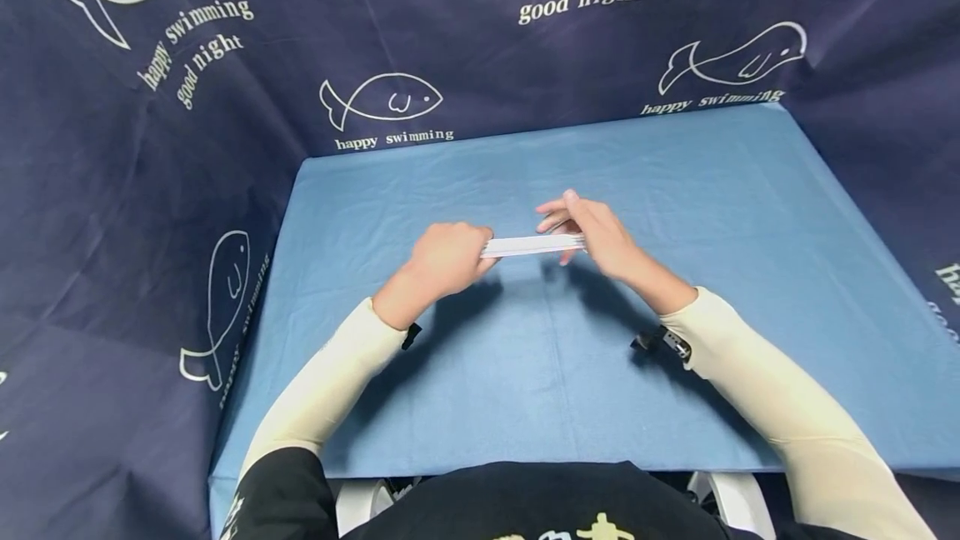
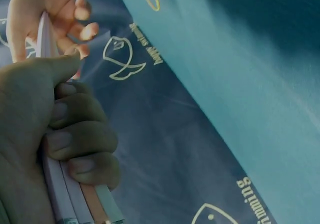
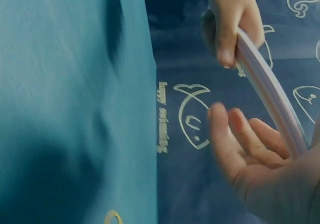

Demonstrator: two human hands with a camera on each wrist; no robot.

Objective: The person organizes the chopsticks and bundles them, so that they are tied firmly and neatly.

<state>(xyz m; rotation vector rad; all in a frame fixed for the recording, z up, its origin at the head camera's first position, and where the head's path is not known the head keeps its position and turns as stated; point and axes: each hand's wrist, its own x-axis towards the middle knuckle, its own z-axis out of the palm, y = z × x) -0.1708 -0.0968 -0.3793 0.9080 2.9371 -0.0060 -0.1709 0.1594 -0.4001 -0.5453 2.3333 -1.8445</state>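
Note:
A narrow bundle of pale, layered strips (image 1: 528, 247) spans the gap between the two hands, held above the table. My left hand (image 1: 450, 258) grips one end, fingers curled round it and thumb along its edge. In the left wrist view, white, orange and pale green layers of the bundle (image 2: 67, 199) stick out below the curled fingers. The far end of the bundle (image 3: 272, 97) meets the palm of my right hand (image 3: 270, 171), whose fingers are extended and slightly spread. In the right wrist view the bundle bows slightly. What the strips are is unclear.
A blue cloth (image 1: 525, 390) covers the table. Dark blue curtains (image 1: 480, 48) with white fish drawings and lettering hang at the back and sides. White chair arms (image 1: 738, 502) show at the table's front edge.

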